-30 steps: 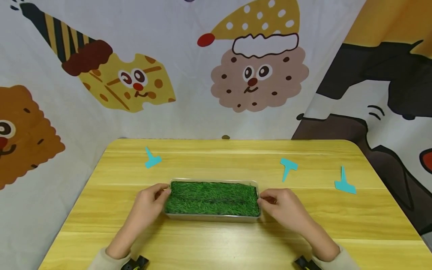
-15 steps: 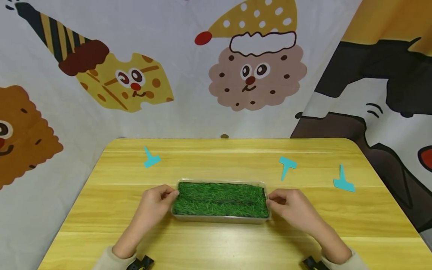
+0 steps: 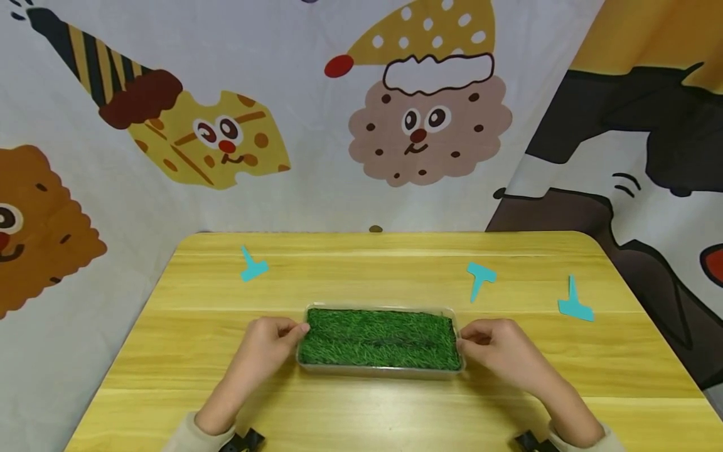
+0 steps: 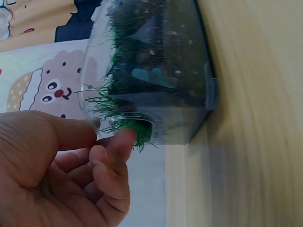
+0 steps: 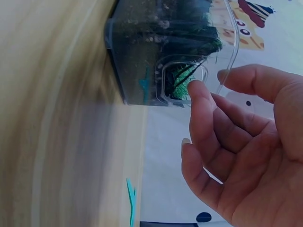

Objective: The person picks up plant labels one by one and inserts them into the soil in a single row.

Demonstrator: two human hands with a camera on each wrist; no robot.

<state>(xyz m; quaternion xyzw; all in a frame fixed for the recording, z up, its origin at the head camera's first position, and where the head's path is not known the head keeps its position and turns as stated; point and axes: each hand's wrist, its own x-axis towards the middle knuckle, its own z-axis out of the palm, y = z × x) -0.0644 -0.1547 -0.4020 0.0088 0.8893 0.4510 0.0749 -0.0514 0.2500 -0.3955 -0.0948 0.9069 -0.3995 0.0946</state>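
A long, clear plastic box (image 3: 380, 373) lies crosswise near the middle of the table, with green artificial grass (image 3: 381, 339) filling its top. At its left end, my left hand (image 3: 270, 342) pinches the rim between thumb and fingers. My right hand (image 3: 501, 344) pinches the opposite rim in the same way. Through the box wall (image 4: 189, 90) in the left wrist view, dark filling shows below the grass. In the right wrist view, a rounded opening (image 5: 182, 80) in the end wall shows beside the fingertips. Whether the box's underside touches the table is unclear.
Three turquoise T-shaped plant labels lie flat on the wooden table (image 3: 361, 267): one label (image 3: 253, 266) at back left, another label (image 3: 480, 279) right of centre, and a third label (image 3: 575, 304) farther right. A cartoon-printed cloth (image 3: 333, 207) hangs behind the table.
Both hands have moved the grass-filled box to the right and slightly towards me, keeping their grip on its ends. The turquoise labels have stayed in place on the table.
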